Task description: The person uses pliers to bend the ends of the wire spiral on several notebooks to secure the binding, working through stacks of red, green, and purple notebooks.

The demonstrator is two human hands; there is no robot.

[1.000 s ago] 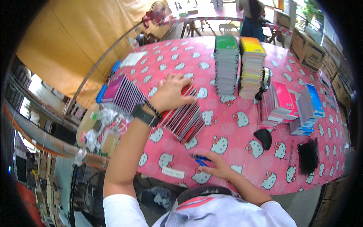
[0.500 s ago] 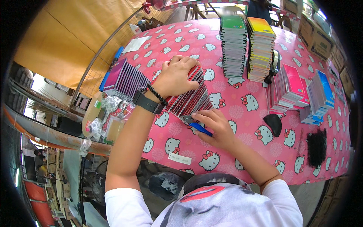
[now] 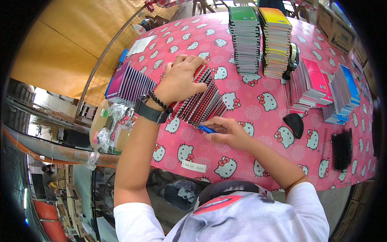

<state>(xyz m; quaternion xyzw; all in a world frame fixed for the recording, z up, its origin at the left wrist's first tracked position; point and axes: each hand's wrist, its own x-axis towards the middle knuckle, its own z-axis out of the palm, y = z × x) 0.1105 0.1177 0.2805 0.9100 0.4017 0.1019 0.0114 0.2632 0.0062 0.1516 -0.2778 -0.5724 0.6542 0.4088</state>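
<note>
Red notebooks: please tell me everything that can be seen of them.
The red notebooks form a slanting stack on the pink tablecloth, right of the purple notebooks. Red covers alternate with pale, papery edges; dark marks suggest spiral binding. The left hand rests over their left part, hiding some. The right hand holds a blue tool at their near end; whether it touches is unclear.

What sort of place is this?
Probably a small notebook workshop: red notebooks and stacked green notebooks on a table, what look like black binding coils, and a cardboard box at far right.
</note>
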